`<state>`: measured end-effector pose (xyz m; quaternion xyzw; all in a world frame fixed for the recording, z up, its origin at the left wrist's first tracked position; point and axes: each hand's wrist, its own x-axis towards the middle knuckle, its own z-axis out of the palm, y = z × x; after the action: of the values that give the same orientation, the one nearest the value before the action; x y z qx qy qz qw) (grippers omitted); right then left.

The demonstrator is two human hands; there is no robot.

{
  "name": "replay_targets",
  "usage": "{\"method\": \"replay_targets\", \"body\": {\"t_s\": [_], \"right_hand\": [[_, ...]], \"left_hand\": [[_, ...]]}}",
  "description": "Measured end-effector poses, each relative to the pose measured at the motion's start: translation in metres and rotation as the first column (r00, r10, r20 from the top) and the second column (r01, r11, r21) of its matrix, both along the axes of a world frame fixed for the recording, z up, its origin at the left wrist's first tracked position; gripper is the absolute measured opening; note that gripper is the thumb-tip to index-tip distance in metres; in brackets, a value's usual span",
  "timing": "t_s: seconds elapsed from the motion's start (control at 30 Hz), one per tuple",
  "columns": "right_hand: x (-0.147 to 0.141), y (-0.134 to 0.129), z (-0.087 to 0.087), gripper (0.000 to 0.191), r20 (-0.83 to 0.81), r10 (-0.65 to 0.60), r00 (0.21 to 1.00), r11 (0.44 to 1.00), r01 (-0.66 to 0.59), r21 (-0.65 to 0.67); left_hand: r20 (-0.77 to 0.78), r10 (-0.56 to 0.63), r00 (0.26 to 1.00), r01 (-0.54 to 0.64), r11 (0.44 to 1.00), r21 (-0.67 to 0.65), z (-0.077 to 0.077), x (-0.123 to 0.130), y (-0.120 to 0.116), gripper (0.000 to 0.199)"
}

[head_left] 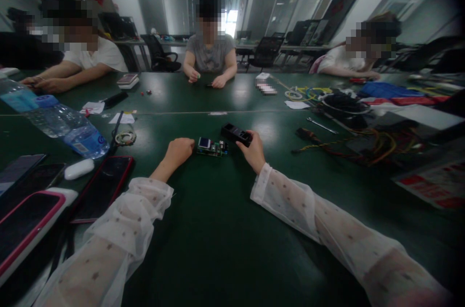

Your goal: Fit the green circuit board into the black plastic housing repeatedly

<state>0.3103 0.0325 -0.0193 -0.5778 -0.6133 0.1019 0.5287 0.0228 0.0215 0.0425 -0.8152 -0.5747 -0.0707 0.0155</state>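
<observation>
A small green circuit board with a little screen [212,146] lies on the dark green table in front of me. Just left of the board is my left hand [178,153], its fingers curled closed; whether anything is inside them is hidden. My right hand [254,148] grips the near end of a black plastic casing [235,133] with thumb and fingers. The casing is tilted, above and to the right of the board, and has cut-out openings along its face.
Phones [105,188], a white earbud case [79,169] and plastic water bottles [74,128] crowd the left. Coiled wire [124,137] lies nearby. Cable bundles [363,147] and a wrench [321,125] are on the right. Several people [209,53] sit across the table.
</observation>
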Motion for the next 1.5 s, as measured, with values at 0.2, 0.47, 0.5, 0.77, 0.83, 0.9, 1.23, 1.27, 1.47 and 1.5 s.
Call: {"method": "replay_targets", "body": {"t_s": [0.2,0.47,0.5,0.77,0.83,0.9,1.23,1.27,1.47,1.5], "right_hand": [[-0.013,-0.014,0.019,0.057,-0.106,0.086,0.991,0.996,-0.085,0.014],[-0.031,-0.045,0.046,0.054,0.173,0.34,0.924,0.927,-0.36,0.104],[-0.031,-0.046,0.046,0.054,0.2,0.359,0.912,0.92,-0.382,0.091],[-0.032,-0.044,0.045,0.054,0.294,0.412,0.862,0.896,-0.442,0.041],[-0.032,-0.045,0.046,0.054,0.332,0.432,0.839,0.886,-0.464,0.02],[-0.032,-0.046,0.046,0.053,0.366,0.461,0.808,0.872,-0.488,-0.021],[-0.03,-0.042,0.043,0.064,0.421,0.513,0.748,0.855,-0.488,-0.176],[-0.03,-0.042,0.043,0.063,0.42,0.514,0.748,0.855,-0.485,-0.184],[-0.031,-0.041,0.041,0.061,0.398,0.518,0.757,0.854,-0.483,-0.193],[-0.031,-0.041,0.041,0.061,0.396,0.518,0.758,0.854,-0.484,-0.191]], "left_hand": [[0.005,-0.009,1.0,0.009,1.0,0.029,-0.001,0.0,0.0,0.035],[-0.021,0.002,1.0,-0.002,1.0,0.019,0.0,0.0,-0.001,0.036],[-0.02,0.003,1.0,-0.003,1.0,0.024,0.0,-0.001,0.0,0.036],[-0.012,0.011,1.0,-0.011,0.999,0.033,-0.003,-0.002,0.001,0.034],[-0.01,0.013,1.0,-0.013,1.0,0.028,-0.003,-0.002,0.001,0.033],[-0.003,0.01,1.0,-0.009,1.0,0.022,-0.002,-0.002,0.001,0.033],[0.016,0.005,1.0,-0.006,1.0,0.009,0.0,0.0,0.0,0.03],[0.022,0.005,1.0,-0.005,1.0,0.006,0.0,0.0,0.0,0.03],[0.035,0.004,0.999,-0.004,1.0,0.001,0.001,-0.001,-0.001,0.031],[0.036,0.003,0.999,-0.003,1.0,0.001,0.001,-0.001,-0.001,0.031]]}}
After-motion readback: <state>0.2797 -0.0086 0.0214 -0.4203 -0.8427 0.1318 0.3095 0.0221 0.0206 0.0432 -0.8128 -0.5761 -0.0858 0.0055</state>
